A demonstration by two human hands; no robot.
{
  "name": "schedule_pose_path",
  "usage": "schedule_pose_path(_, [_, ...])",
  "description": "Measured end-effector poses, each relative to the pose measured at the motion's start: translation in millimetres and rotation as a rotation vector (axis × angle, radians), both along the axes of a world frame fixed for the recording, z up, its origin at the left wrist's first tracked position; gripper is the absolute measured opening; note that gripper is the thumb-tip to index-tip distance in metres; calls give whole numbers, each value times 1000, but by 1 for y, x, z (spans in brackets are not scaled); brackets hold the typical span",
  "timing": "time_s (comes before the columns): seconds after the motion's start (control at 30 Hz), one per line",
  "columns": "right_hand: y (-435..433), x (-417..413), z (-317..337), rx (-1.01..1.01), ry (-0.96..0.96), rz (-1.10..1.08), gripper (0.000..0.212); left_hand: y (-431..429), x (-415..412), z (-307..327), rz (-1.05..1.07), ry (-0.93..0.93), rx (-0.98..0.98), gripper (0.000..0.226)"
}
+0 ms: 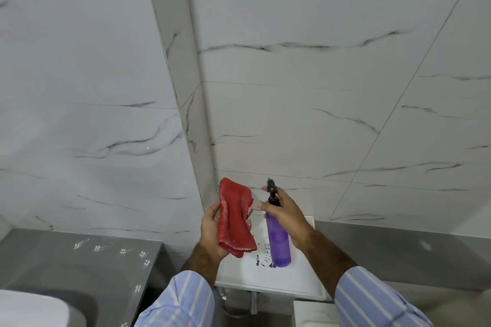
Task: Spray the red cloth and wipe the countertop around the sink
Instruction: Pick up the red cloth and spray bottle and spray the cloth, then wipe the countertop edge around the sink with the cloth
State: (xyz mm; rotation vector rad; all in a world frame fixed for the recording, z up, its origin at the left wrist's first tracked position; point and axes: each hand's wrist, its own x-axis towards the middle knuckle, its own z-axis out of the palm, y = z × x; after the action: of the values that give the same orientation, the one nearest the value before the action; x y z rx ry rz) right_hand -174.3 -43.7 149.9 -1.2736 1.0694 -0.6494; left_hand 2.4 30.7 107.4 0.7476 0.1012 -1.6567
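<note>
My left hand (211,231) holds up a folded red cloth (235,220) in front of the marble wall. Close to its right, my right hand (288,218) grips a purple spray bottle (277,241) by its neck, a finger on the black nozzle (271,188), which points toward the cloth. Bottle and cloth are a short gap apart. The grey countertop (79,260) lies at the lower left, with the white rim of a sink (32,310) at the bottom left corner.
A white shelf (271,276) with dark smudges sits below both hands, against the wall corner. A grey ledge (398,252) runs along the right wall. White marble tiles fill the upper view. A white object (313,310) shows at the bottom.
</note>
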Motion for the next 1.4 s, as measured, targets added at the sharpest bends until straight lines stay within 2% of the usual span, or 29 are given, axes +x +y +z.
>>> schedule_pose_path(0.17, [-10,-4,-53,-128,7,-66,35,20,6,-21,-24,10,55,71])
schedule_pose_path(0.33, [-26,-4,-101,-255,36,-20,38,43,14,-46,8,-16,135,68])
schedule_pose_path(0.5, [-37,-1,-136,-245,21,-32,39,59,20,-66,14,-32,172,66])
schedule_pose_path(0.67, [-46,-4,-144,-218,61,-43,43,66,19,-76,6,-28,170,65])
schedule_pose_path(0.77, [-49,-7,-143,-189,140,22,62,68,17,-77,-1,-31,163,66])
schedule_pose_path(0.93, [-45,-27,-131,-69,202,125,133,67,12,-71,-7,5,112,66])
schedule_pose_path(1.0, [-41,-40,-119,-62,201,92,138,65,11,-65,0,7,71,64])
schedule_pose_path(1.07, [-35,-54,-91,-126,136,-57,119,65,10,-53,-13,-8,35,60])
schedule_pose_path(1.1, [-32,-59,-72,-214,92,-145,100,67,9,-46,-27,-27,19,58])
schedule_pose_path(1.17, [-28,-62,-32,-450,-1,-292,48,70,8,-32,-60,-90,0,59])
schedule_pose_path(1.2, [-25,-58,-12,-532,-51,-316,26,75,8,-24,-66,-133,-4,62])
schedule_pose_path(1.23, [-19,-49,7,-554,-105,-296,12,81,8,-16,-74,-174,-10,66])
schedule_pose_path(1.3, [0,-20,32,-510,-147,-110,7,98,11,-1,-85,-224,-49,73])
schedule_pose_path(1.33, [11,-5,37,-486,-126,37,11,107,13,5,-97,-234,-65,74])
schedule_pose_path(1.4, [34,30,34,-518,31,372,29,130,25,19,-144,-261,-111,75])
